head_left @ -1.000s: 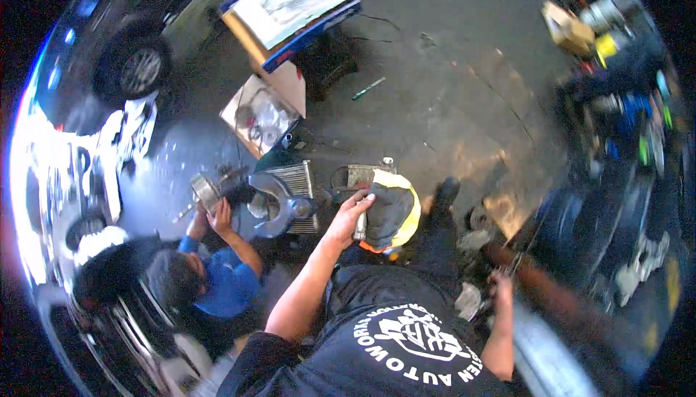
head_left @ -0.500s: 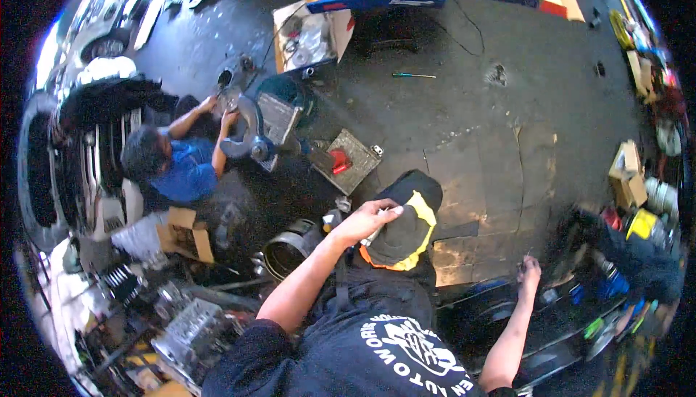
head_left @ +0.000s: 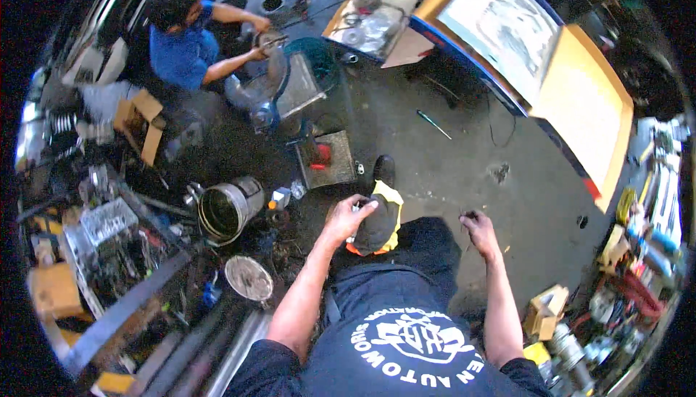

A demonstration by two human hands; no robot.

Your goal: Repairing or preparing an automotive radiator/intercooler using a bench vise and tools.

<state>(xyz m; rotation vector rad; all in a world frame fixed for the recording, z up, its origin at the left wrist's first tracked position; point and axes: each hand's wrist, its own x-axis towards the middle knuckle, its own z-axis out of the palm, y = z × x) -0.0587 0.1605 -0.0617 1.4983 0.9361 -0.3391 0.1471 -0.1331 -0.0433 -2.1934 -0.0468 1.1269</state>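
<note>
My left hand [head_left: 344, 220] is closed, with its thumb over curled fingers. A small pale bit shows at its fingers, too small to name. Right beside that hand is a rounded dark piece [head_left: 373, 229] with a yellow and orange edge, over my leg; whether I grip it cannot be told. A dark shoe [head_left: 385, 170] shows just beyond. Out to the right, my right hand [head_left: 481, 233] hangs above the floor, fingers bent together; anything pinched in them is too small to make out.
At far left a co-worker in blue [head_left: 181, 49] handles a part by a bench vise [head_left: 264, 110]. Left of me are a metal bucket [head_left: 230, 210] and engine parts [head_left: 109, 221]. An opened large box [head_left: 583, 96] lies far right, a screwdriver [head_left: 433, 124] on the floor [head_left: 413, 158].
My view has swung, so the box now sits to the right and the bucket shows fully. My right hand has come up and inward. The left stays by the yellow-edged piece.
</note>
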